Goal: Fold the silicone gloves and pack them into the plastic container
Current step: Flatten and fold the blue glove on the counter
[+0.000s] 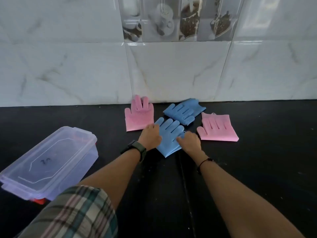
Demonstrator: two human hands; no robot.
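Observation:
Several silicone gloves lie on the black counter near the wall. The near blue glove (169, 133) lies flat with its fingers pointing away from me. My left hand (151, 135) grips its left edge and my right hand (188, 140) grips its right edge near the cuff. A second blue glove (184, 111) lies just behind it. A pink glove (138, 115) rests at the left, its fingertips touching the wall. Another pink glove (217, 128) lies at the right. The clear plastic container (49, 162) stands at the left with its lid on.
The black counter (257, 169) runs from my body to a white marble-tiled wall (171, 71). Something red (40, 200) shows under the container's near corner. A plaid sleeve (77, 212) covers my left upper arm.

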